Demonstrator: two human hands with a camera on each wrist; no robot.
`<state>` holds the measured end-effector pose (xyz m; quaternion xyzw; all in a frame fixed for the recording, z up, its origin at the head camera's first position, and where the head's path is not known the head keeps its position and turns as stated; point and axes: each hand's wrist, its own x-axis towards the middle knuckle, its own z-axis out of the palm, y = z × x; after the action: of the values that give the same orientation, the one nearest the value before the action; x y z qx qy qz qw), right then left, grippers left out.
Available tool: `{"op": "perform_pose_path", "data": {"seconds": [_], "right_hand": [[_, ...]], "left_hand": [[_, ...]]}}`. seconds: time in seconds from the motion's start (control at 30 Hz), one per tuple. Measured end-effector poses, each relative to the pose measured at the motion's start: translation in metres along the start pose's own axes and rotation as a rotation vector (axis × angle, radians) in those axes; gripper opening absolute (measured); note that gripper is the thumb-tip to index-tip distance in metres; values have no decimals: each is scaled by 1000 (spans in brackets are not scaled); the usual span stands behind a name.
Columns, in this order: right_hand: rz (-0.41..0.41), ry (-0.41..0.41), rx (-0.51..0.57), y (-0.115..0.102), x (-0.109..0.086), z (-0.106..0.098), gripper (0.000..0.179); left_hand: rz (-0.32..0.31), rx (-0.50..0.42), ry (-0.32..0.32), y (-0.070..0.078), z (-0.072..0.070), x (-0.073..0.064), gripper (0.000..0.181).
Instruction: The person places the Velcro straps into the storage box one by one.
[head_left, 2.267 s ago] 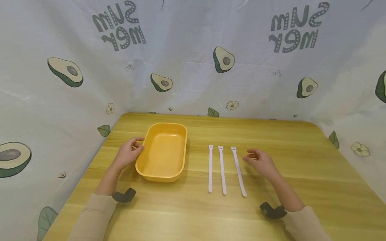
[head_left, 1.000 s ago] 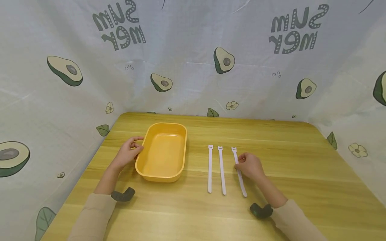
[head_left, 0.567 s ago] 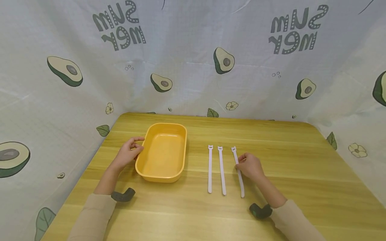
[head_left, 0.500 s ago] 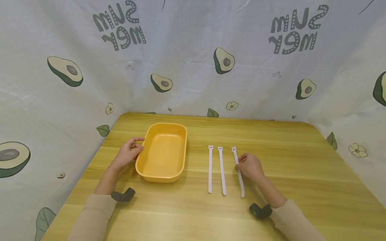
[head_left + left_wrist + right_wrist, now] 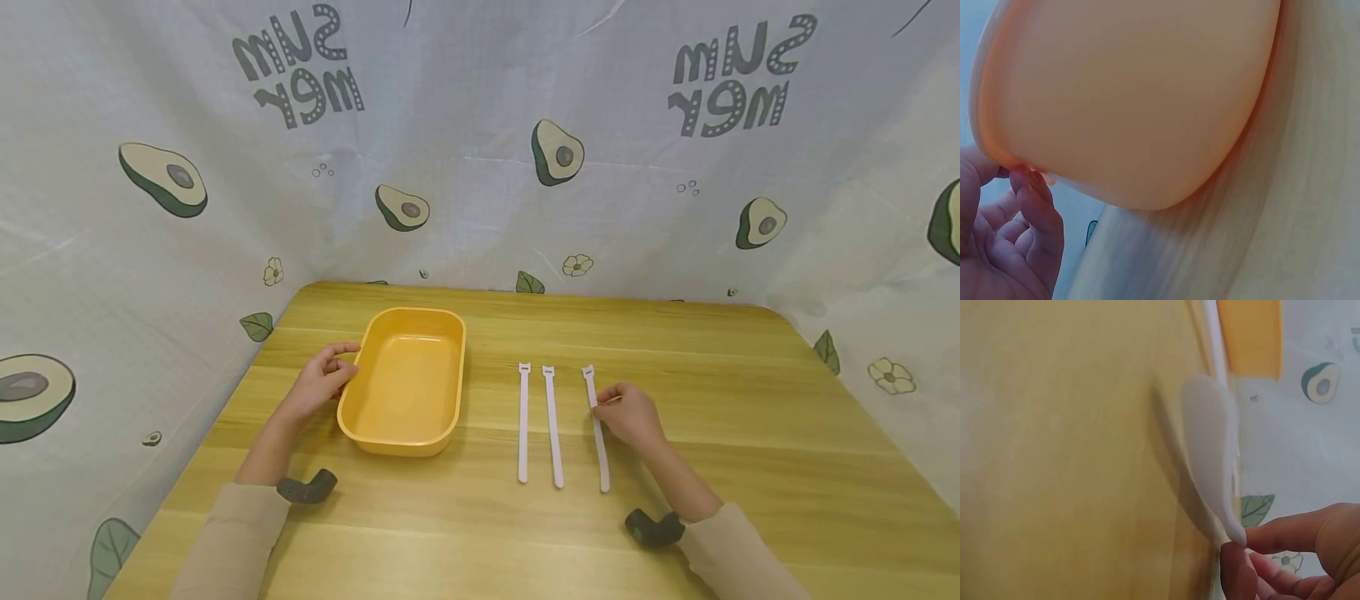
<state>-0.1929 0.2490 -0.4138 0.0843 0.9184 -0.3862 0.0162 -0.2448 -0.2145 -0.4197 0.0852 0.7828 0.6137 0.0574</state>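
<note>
My left hand (image 5: 318, 382) holds the left rim of a yellow rectangular basin (image 5: 408, 387); its fingertips (image 5: 1025, 178) meet the rim edge in the left wrist view. To the right lie three pale slotted cable straps, roughly side by side. My right hand (image 5: 630, 417) pinches the rightmost cable strap (image 5: 602, 454) near its middle, between thumb and finger. In the right wrist view that held strap (image 5: 1210, 444) bows up off the table and casts a shadow. The left strap (image 5: 523, 425) and the middle strap (image 5: 553, 429) lie flat, untouched.
A yellow-brown wood-grain table (image 5: 450, 533) carries everything. White cloth (image 5: 465, 100) with avocado prints hangs behind it and along both sides. A dark curved piece sits at each wrist, the left wrist piece (image 5: 307, 487) and the right wrist piece (image 5: 654, 529).
My right hand has come in from the right and taken the rightmost strap. Over the last half second, hand and strap have shifted slightly right. My left hand and the basin have stayed put.
</note>
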Motion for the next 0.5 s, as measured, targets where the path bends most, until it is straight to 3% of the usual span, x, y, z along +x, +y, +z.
{"op": "perform_pose_path", "data": {"seconds": [0.23, 0.5], "right_hand": [[21, -5, 60, -4, 0, -5, 25], [28, -19, 251, -23, 1, -4, 29]], "left_hand": [[-2, -10, -4, 0, 0, -1, 46], [-2, -13, -8, 1, 0, 0, 46]]}}
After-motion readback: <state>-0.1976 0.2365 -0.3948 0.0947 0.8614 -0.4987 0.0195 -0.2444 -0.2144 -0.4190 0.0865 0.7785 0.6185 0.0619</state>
